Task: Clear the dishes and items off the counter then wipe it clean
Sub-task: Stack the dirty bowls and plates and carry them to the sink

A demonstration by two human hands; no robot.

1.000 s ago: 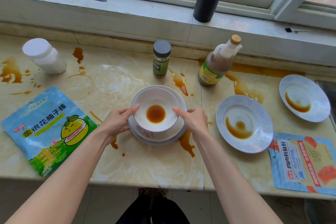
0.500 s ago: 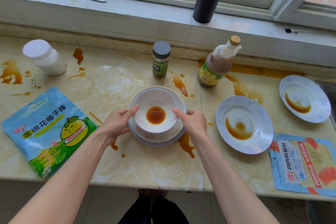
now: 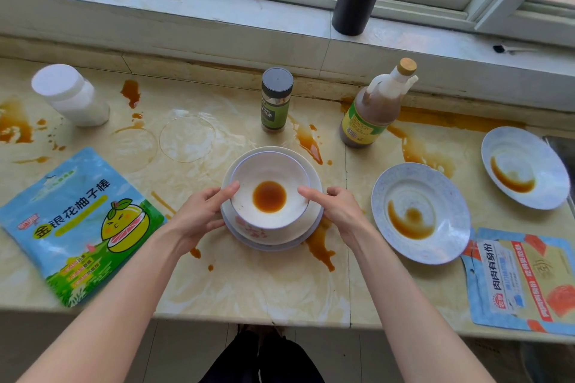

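Counter, pale marbled stone, streaked and pooled with brown sauce. Landmark: the white bowl at the middle, holding a round brown puddle.

Far left of the bowl, toward the wall: white lidded jar, upright.

Left of the bowl, near the front edge: blue-green snack pouch, lying flat, cartoon fruit on its face.

Just left of the bowl: my left hand, thumb on the rim, fingers curled against the bowl's outer wall.

The bowl itself sits nested in a wider white dish, that one on a flat plate; the stack stands on the counter between my hands.

Behind the bowl: small spice jar, grey cap, green label, upright.

Just right of the bowl: my right hand, thumb on the rim, other fingers bent at the wall. Both hands are partly closed on the bowl, one at each side.

Right of the bowl and behind: brown sauce bottle, yellow-green label, tan cap, leaning in this wide view.

Right of the bowl: patterned plate, sauce smeared in its well.

Far right of the bowl: second patterned plate, brown crescent inside; in front of it a flat blue and orange packet.
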